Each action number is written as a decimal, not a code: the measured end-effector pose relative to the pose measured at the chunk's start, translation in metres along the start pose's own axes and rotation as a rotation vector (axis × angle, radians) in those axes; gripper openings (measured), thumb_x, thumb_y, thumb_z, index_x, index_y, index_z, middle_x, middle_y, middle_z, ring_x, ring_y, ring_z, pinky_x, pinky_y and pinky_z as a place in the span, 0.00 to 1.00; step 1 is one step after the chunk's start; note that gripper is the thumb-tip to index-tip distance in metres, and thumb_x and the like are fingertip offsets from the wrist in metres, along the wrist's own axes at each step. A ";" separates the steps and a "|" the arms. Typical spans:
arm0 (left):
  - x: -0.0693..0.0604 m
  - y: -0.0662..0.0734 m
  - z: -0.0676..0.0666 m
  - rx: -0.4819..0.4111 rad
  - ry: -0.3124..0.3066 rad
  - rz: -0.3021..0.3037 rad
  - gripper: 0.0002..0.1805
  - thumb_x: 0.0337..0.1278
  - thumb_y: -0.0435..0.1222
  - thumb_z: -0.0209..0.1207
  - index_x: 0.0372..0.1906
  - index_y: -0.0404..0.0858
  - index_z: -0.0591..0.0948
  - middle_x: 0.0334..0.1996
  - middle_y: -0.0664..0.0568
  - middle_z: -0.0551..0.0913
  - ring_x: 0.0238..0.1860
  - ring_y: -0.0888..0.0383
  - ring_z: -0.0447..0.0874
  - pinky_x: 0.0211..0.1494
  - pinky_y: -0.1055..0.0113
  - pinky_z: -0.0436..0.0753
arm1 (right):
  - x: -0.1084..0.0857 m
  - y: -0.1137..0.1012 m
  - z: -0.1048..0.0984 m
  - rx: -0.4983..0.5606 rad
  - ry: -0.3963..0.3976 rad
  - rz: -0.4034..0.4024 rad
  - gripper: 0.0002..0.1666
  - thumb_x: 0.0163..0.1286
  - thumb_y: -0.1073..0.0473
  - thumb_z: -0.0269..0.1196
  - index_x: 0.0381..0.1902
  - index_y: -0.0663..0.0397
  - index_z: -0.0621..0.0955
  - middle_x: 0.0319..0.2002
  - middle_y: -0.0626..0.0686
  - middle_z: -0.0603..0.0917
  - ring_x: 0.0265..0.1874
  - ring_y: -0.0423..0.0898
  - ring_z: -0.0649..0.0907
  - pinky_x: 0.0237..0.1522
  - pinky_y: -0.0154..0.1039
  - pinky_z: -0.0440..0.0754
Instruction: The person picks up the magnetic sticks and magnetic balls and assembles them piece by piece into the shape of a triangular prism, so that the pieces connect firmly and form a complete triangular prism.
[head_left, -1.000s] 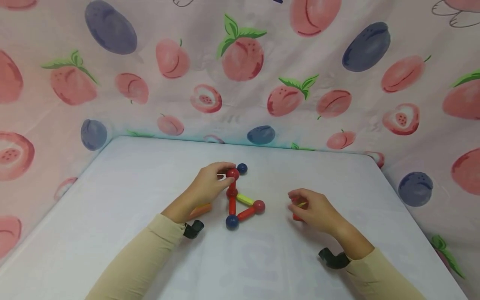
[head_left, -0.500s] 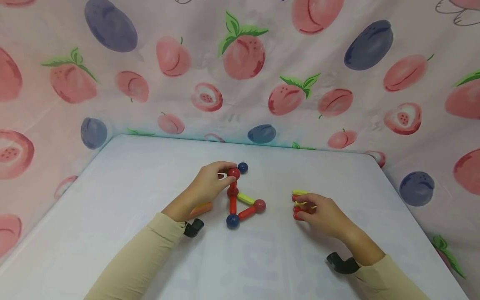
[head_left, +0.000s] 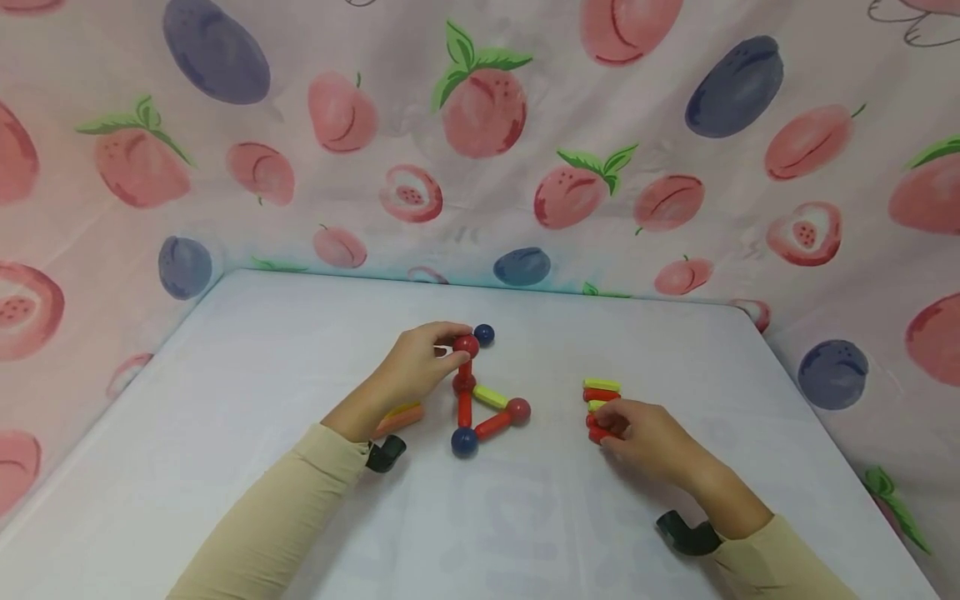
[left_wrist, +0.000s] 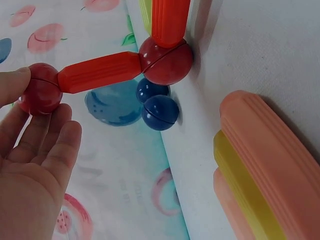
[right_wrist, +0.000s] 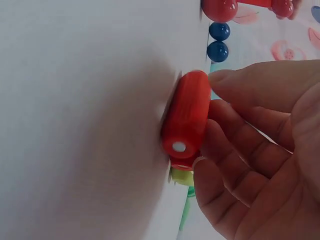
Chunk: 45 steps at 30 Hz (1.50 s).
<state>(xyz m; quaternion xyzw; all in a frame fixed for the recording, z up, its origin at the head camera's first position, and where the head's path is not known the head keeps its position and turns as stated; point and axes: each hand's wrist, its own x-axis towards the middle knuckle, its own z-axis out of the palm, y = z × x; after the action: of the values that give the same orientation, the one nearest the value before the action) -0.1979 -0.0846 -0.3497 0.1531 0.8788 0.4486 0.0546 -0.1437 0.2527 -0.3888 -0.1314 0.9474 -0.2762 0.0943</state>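
My left hand [head_left: 422, 365] pinches a red ball [left_wrist: 41, 89] between thumb and fingers. That ball sits on one end of a red stick [left_wrist: 100, 71], which joins a second red ball [left_wrist: 167, 62]. Below it on the table, red sticks, a yellow stick [head_left: 491, 397], a pinkish-red ball [head_left: 518, 411] and a blue ball [head_left: 464, 442] form a triangle. At the right, my right hand [head_left: 648, 435] bends its fingers about the nearest red stick [right_wrist: 186, 112], thumb at the stick's far end. The stick lies on the table among several red and yellow ones.
Beyond the left hand stands a loose blue ball [head_left: 484, 335], beside another in the left wrist view. Orange and yellow sticks [head_left: 401, 418] lie under the left forearm. A fruit-print cloth [head_left: 480, 225] rises behind the white table [head_left: 300, 325].
My right hand has drawn back toward the near side and slightly right, uncovering a yellow and a red stick at the far end of its row. The left hand keeps its hold on the ball.
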 end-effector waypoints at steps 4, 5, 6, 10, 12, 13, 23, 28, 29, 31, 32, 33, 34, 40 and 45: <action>0.000 0.000 0.000 -0.001 0.002 -0.004 0.24 0.68 0.35 0.62 0.66 0.39 0.76 0.58 0.48 0.80 0.58 0.50 0.78 0.61 0.56 0.78 | 0.000 -0.001 0.002 -0.030 -0.009 0.010 0.17 0.62 0.64 0.71 0.50 0.57 0.82 0.38 0.46 0.82 0.37 0.44 0.78 0.42 0.41 0.81; 0.000 0.000 0.000 0.000 0.002 -0.002 0.24 0.68 0.35 0.62 0.66 0.38 0.76 0.58 0.48 0.80 0.58 0.49 0.79 0.61 0.56 0.78 | 0.000 -0.001 0.002 -0.036 -0.008 0.009 0.17 0.62 0.64 0.71 0.50 0.57 0.82 0.38 0.46 0.82 0.37 0.45 0.78 0.43 0.41 0.81; 0.000 0.000 0.000 0.001 0.001 -0.001 0.24 0.68 0.35 0.62 0.66 0.38 0.76 0.58 0.48 0.80 0.58 0.49 0.79 0.61 0.56 0.78 | 0.000 -0.001 0.002 -0.045 -0.007 0.007 0.18 0.62 0.64 0.71 0.50 0.57 0.82 0.38 0.46 0.82 0.37 0.45 0.78 0.43 0.42 0.81; 0.000 -0.001 0.000 0.000 0.001 0.002 0.24 0.67 0.34 0.62 0.66 0.38 0.76 0.57 0.48 0.80 0.58 0.50 0.79 0.61 0.56 0.78 | 0.000 0.000 0.004 -0.097 -0.012 0.004 0.18 0.62 0.63 0.72 0.50 0.57 0.82 0.39 0.47 0.83 0.38 0.45 0.79 0.45 0.45 0.82; 0.000 -0.001 0.000 -0.003 0.000 0.004 0.23 0.68 0.34 0.62 0.66 0.38 0.76 0.57 0.48 0.80 0.58 0.50 0.79 0.61 0.56 0.78 | 0.000 0.000 0.005 -0.130 -0.014 0.004 0.19 0.62 0.62 0.72 0.50 0.57 0.82 0.39 0.47 0.83 0.38 0.45 0.79 0.46 0.46 0.82; 0.001 -0.001 0.000 -0.005 -0.001 0.003 0.23 0.67 0.34 0.62 0.66 0.38 0.76 0.57 0.48 0.80 0.58 0.50 0.79 0.61 0.56 0.78 | -0.001 0.000 0.006 -0.144 -0.016 0.005 0.19 0.62 0.62 0.72 0.50 0.57 0.82 0.39 0.47 0.84 0.38 0.45 0.79 0.46 0.47 0.82; 0.001 0.000 0.000 -0.003 0.000 -0.003 0.23 0.67 0.34 0.62 0.66 0.38 0.76 0.56 0.48 0.81 0.58 0.50 0.79 0.61 0.56 0.78 | -0.003 -0.007 0.003 -0.123 -0.021 0.019 0.17 0.63 0.60 0.72 0.48 0.55 0.82 0.38 0.47 0.83 0.38 0.45 0.79 0.46 0.47 0.83; 0.000 0.001 -0.001 -0.004 -0.004 -0.008 0.23 0.68 0.34 0.62 0.66 0.38 0.76 0.56 0.48 0.80 0.58 0.49 0.79 0.61 0.56 0.78 | -0.002 -0.011 0.001 -0.064 0.055 -0.083 0.18 0.63 0.62 0.71 0.50 0.57 0.81 0.40 0.47 0.82 0.41 0.46 0.80 0.46 0.45 0.84; 0.000 0.001 -0.001 -0.002 -0.004 -0.007 0.23 0.68 0.34 0.62 0.66 0.38 0.76 0.56 0.48 0.80 0.58 0.49 0.79 0.61 0.56 0.78 | -0.001 -0.012 0.001 -0.052 0.072 -0.112 0.19 0.63 0.63 0.71 0.51 0.58 0.80 0.41 0.48 0.83 0.41 0.46 0.81 0.45 0.45 0.84; 0.000 0.001 -0.001 0.000 -0.005 -0.006 0.23 0.68 0.34 0.62 0.66 0.38 0.76 0.57 0.48 0.80 0.58 0.49 0.79 0.60 0.56 0.79 | 0.002 -0.017 0.002 -0.025 0.103 -0.152 0.21 0.63 0.65 0.70 0.53 0.60 0.80 0.43 0.49 0.83 0.42 0.47 0.81 0.46 0.45 0.84; 0.000 0.001 -0.001 0.000 -0.005 -0.008 0.23 0.68 0.35 0.62 0.66 0.39 0.76 0.57 0.48 0.80 0.58 0.49 0.79 0.60 0.56 0.79 | 0.003 -0.020 0.003 -0.010 0.116 -0.167 0.21 0.63 0.66 0.69 0.53 0.61 0.79 0.44 0.50 0.83 0.42 0.47 0.82 0.46 0.45 0.84; 0.000 0.001 -0.001 0.001 -0.006 -0.005 0.23 0.68 0.35 0.62 0.66 0.38 0.76 0.57 0.48 0.80 0.58 0.49 0.79 0.60 0.56 0.79 | 0.005 -0.023 0.004 0.009 0.128 -0.184 0.21 0.63 0.67 0.69 0.54 0.63 0.79 0.44 0.50 0.82 0.42 0.47 0.82 0.46 0.46 0.84; 0.000 0.001 -0.001 0.003 -0.007 -0.003 0.23 0.68 0.35 0.62 0.66 0.38 0.76 0.57 0.48 0.80 0.57 0.49 0.79 0.60 0.56 0.79 | 0.008 -0.027 0.005 0.034 0.137 -0.199 0.21 0.63 0.68 0.69 0.54 0.63 0.79 0.45 0.51 0.82 0.43 0.48 0.83 0.47 0.46 0.85; 0.001 -0.001 -0.001 0.007 -0.010 -0.002 0.23 0.68 0.35 0.62 0.65 0.39 0.77 0.56 0.48 0.80 0.58 0.50 0.78 0.61 0.56 0.78 | 0.024 -0.052 0.014 0.160 0.147 -0.250 0.15 0.63 0.70 0.67 0.48 0.62 0.79 0.41 0.50 0.82 0.44 0.50 0.84 0.47 0.46 0.85; 0.003 -0.002 0.000 0.006 -0.017 -0.003 0.23 0.68 0.35 0.62 0.66 0.38 0.76 0.56 0.48 0.80 0.58 0.50 0.78 0.61 0.56 0.78 | 0.035 -0.067 0.020 0.191 0.147 -0.217 0.15 0.64 0.68 0.68 0.48 0.60 0.80 0.41 0.50 0.83 0.45 0.52 0.84 0.49 0.49 0.84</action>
<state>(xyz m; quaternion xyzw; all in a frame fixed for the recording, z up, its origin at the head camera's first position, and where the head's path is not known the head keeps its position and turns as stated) -0.2008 -0.0851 -0.3508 0.1558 0.8799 0.4446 0.0623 -0.1589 0.1775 -0.3727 -0.2026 0.9014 -0.3827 0.0063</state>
